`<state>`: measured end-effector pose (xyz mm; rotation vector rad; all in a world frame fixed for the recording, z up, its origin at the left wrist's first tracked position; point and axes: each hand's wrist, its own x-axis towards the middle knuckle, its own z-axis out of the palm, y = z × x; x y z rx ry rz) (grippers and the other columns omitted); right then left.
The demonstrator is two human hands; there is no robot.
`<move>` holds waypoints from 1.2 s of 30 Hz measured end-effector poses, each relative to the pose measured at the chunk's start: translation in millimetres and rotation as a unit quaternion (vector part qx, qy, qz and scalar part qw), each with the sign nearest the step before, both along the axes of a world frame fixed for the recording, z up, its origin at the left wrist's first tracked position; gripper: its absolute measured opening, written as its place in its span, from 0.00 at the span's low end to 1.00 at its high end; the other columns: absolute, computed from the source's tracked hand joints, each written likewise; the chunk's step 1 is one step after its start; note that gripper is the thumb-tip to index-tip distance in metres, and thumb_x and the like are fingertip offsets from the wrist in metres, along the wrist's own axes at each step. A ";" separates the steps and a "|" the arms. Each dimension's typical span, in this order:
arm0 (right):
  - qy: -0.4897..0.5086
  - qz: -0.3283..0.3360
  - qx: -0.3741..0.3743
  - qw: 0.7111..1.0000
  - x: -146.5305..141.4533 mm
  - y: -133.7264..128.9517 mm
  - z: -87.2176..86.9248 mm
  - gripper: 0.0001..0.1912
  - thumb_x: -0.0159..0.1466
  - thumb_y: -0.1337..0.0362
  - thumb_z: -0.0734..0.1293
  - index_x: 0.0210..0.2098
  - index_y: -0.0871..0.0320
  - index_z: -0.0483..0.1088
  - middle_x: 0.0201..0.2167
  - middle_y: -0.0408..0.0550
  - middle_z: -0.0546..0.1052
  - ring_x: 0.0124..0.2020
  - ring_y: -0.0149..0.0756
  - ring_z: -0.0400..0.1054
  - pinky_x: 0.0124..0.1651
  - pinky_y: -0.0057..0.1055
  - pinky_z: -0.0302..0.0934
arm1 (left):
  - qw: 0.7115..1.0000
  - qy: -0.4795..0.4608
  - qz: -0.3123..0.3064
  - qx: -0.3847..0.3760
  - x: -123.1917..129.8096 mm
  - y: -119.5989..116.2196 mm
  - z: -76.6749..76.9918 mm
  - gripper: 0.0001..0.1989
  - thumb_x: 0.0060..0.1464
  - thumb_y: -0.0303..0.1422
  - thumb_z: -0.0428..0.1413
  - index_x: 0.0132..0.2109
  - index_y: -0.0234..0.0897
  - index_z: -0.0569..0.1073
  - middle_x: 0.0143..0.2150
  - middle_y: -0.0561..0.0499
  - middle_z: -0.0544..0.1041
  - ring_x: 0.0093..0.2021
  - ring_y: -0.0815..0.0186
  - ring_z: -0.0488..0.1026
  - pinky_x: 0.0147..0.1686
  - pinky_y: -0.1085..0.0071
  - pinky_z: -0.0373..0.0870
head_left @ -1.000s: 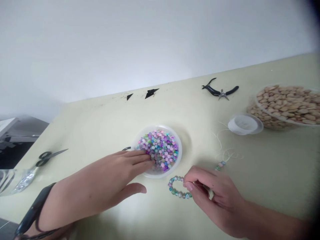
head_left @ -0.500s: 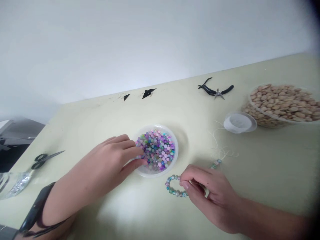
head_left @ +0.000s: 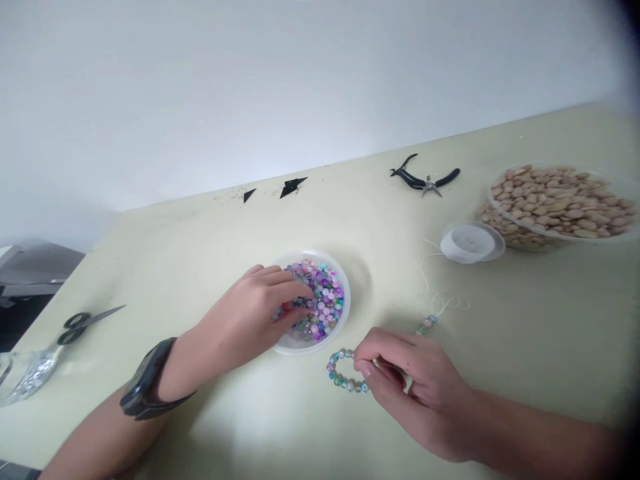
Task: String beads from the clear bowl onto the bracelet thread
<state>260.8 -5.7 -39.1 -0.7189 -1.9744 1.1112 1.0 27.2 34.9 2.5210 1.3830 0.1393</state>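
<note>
My left hand (head_left: 260,303), with a dark band on the wrist, reaches into a white round bowl (head_left: 346,313) of small glossy beads (head_left: 325,307) in purple, pink, blue and green. Thumb and forefinger are apart among the beads, and I see nothing held between them. Right of the bowl, my right hand (head_left: 410,383) pinches a string of beads (head_left: 345,385) between thumb and forefinger. It forms a loop left of the fingertips. More strung beads (head_left: 427,325) and a pale thread (head_left: 445,303) come out behind the hand, which hides the part between.
A white spool (head_left: 470,243) stands by a clear tub of tan seeds or nuts (head_left: 565,203) at right. Black-handled pliers (head_left: 425,180) and black scraps (head_left: 291,187) lie near the wall. Scissors (head_left: 87,323) and a clear plastic packet (head_left: 33,377) are at left.
My left hand has moved right, deeper over the beads, and its thumb and forefinger have spread. My right hand keeps its pinch on the bead string. The view has shifted slightly.
</note>
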 end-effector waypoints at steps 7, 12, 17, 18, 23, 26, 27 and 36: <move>-0.001 -0.002 -0.003 1.000 -0.8 0.1 -2.1 0.07 0.67 0.73 0.62 0.33 0.59 0.67 0.23 0.38 0.64 0.22 0.22 0.55 0.25 0.20 0.53 | 1.000 -0.007 -0.013 0.016 0.7 1.2 -0.3 0.08 0.68 0.31 0.55 0.47 0.39 0.80 0.40 0.50 0.80 0.39 0.64 0.76 0.44 0.64 0.67; 0.006 -0.003 0.007 1.000 -0.3 0.8 -2.6 0.07 0.68 0.73 0.62 0.33 0.59 0.67 0.22 0.37 0.64 0.22 0.22 0.55 0.24 0.20 0.53 | 0.998 -0.029 0.030 0.052 -19.8 3.5 17.9 0.06 0.66 0.34 0.59 0.47 0.43 0.81 0.34 0.54 0.77 0.33 0.69 0.72 0.37 0.71 0.67; 0.006 0.001 0.004 1.000 0.1 -0.2 -3.3 0.08 0.68 0.72 0.62 0.33 0.59 0.67 0.22 0.37 0.64 0.22 0.22 0.55 0.24 0.20 0.53 | 0.997 -0.027 0.050 0.044 -23.5 7.0 22.6 0.05 0.64 0.33 0.60 0.46 0.44 0.81 0.31 0.56 0.75 0.31 0.71 0.69 0.32 0.74 0.63; 0.004 0.002 0.002 1.000 0.0 -0.1 -3.6 0.07 0.68 0.72 0.62 0.33 0.58 0.67 0.23 0.37 0.64 0.22 0.22 0.55 0.24 0.20 0.53 | 0.998 -0.032 0.042 0.038 -20.8 7.4 20.2 0.06 0.64 0.32 0.60 0.46 0.43 0.81 0.31 0.55 0.75 0.31 0.71 0.69 0.32 0.74 0.63; -0.002 0.004 -0.006 1.000 -0.3 1.8 -3.0 0.07 0.68 0.73 0.63 0.33 0.58 0.67 0.23 0.37 0.65 0.22 0.22 0.56 0.24 0.20 0.53 | 0.999 -0.029 0.033 0.027 -10.7 9.1 6.9 0.08 0.63 0.29 0.59 0.47 0.42 0.82 0.32 0.55 0.76 0.30 0.71 0.69 0.33 0.73 0.64; 0.003 0.004 -0.005 1.000 -0.1 2.6 -1.9 0.08 0.68 0.72 0.62 0.32 0.58 0.66 0.22 0.37 0.65 0.21 0.22 0.55 0.24 0.20 0.52 | 0.999 -0.021 0.032 0.034 -10.9 10.4 4.6 0.08 0.63 0.29 0.60 0.47 0.40 0.82 0.30 0.55 0.74 0.28 0.71 0.68 0.34 0.72 0.64; 0.002 0.005 -0.006 1.000 -0.1 2.7 -1.8 0.08 0.68 0.72 0.62 0.32 0.58 0.66 0.22 0.37 0.64 0.21 0.22 0.54 0.23 0.20 0.52 | 0.999 -0.021 0.030 0.035 -11.2 10.7 4.6 0.08 0.63 0.29 0.60 0.47 0.40 0.81 0.30 0.56 0.74 0.28 0.71 0.68 0.34 0.71 0.64; 0.003 -0.003 -0.002 1.000 -0.7 0.7 -2.0 0.08 0.68 0.72 0.63 0.32 0.58 0.67 0.23 0.37 0.65 0.22 0.22 0.55 0.25 0.20 0.53 | 0.998 -0.033 0.016 0.049 -10.3 11.3 1.9 0.06 0.65 0.33 0.60 0.46 0.40 0.80 0.29 0.57 0.74 0.28 0.72 0.70 0.36 0.70 0.64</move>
